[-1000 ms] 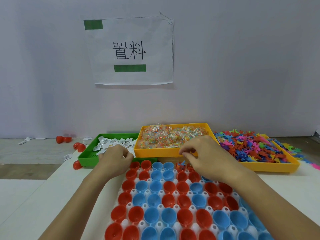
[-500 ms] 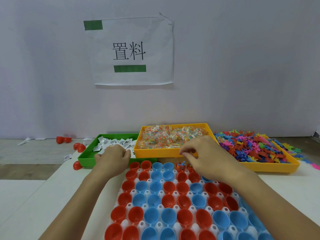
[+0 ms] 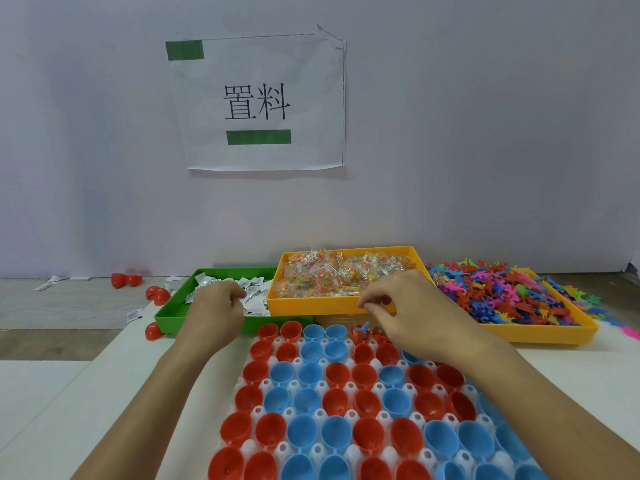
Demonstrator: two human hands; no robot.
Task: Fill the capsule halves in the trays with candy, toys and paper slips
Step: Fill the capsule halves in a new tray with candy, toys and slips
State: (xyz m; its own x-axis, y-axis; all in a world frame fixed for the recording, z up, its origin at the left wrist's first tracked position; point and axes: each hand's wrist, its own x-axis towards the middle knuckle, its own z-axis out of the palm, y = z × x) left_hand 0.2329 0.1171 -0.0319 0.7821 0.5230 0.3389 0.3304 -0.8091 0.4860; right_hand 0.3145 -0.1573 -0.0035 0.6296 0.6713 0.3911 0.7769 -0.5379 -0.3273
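A white tray [image 3: 348, 414] in front of me holds several open red capsule halves [image 3: 270, 431] and blue capsule halves [image 3: 337, 433]. One red half in the far row holds small toys [image 3: 362, 330]. My left hand [image 3: 214, 313] is over the green tray [image 3: 169, 318], its fingers curled into the white paper slips [image 3: 256, 289]. My right hand [image 3: 415, 313] hovers above the far row in front of the candy tray [image 3: 311, 308], thumb and forefinger pinched together. Whatever they hold is hidden.
An orange tray [image 3: 540, 336] heaped with colourful plastic toys [image 3: 502, 292] sits at the right, and some toys spill past its far edge. Loose red capsule halves [image 3: 154, 330] and stray slips lie left of the green tray. A paper sign [image 3: 263, 102] hangs on the wall behind.
My left hand has moved a little left and farther away, from the capsule tray's corner onto the slips in the green tray. My right hand has stayed in place.
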